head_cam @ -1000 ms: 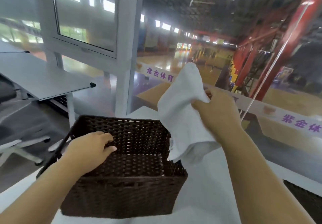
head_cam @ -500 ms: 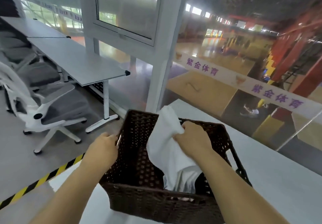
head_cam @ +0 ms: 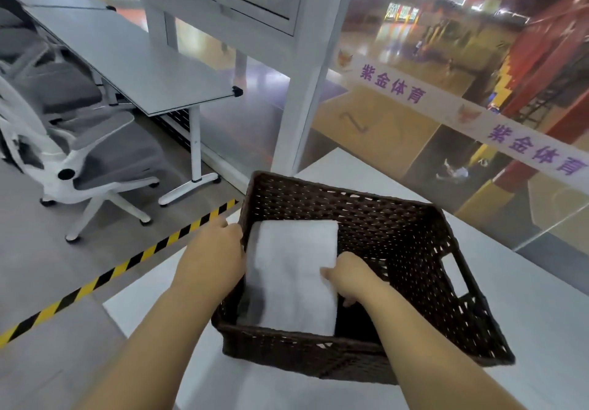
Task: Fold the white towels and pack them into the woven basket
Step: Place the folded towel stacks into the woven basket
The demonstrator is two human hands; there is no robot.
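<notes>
A dark brown woven basket (head_cam: 411, 243) stands on a white table (head_cam: 529, 285) in front of me. One folded white towel (head_cam: 293, 275) lies flat inside it, against the left wall. My left hand (head_cam: 213, 259) grips the basket's left rim from outside. Reaching into the basket, my right hand (head_cam: 350, 277) has its fingers curled on the towel's right edge. The right half of the basket floor is bare.
A glass wall with a white pillar (head_cam: 302, 74) rises just behind the table. To the left stand a grey desk (head_cam: 143, 68) and a white office chair (head_cam: 105, 157). Yellow-black tape (head_cam: 127, 263) runs across the floor beside the table's left edge.
My right hand has lowered the towel from above the basket down onto its floor, where it now lies flat and folded. My left hand stayed on the left rim; my view tilted down.
</notes>
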